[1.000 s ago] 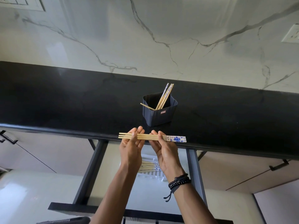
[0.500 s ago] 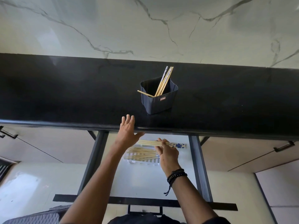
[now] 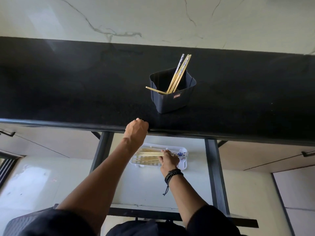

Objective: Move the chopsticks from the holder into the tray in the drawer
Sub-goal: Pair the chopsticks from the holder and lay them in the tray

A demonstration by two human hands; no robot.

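Note:
A dark square holder (image 3: 172, 101) stands on the black counter and has several chopsticks (image 3: 179, 74) leaning in it. Below, the open drawer (image 3: 211, 167) holds a white tray (image 3: 183, 165) with several chopsticks lying across it. My right hand (image 3: 167, 160) holds a small bundle of chopsticks (image 3: 153, 153) with blue-patterned ends level over the tray. My left hand (image 3: 136, 129) rests on the counter's front edge with its fingers curled and nothing in it.
The black counter (image 3: 68, 92) runs the full width under a marble wall. Closed drawer fronts with dark handles (image 3: 307, 153) flank the open drawer. The drawer's front panel (image 3: 170, 215) juts out close to my body.
My right hand has lowered the bundle from counter height down onto the tray. My left hand let go of the bundle and moved up to the counter edge, its fingers curling.

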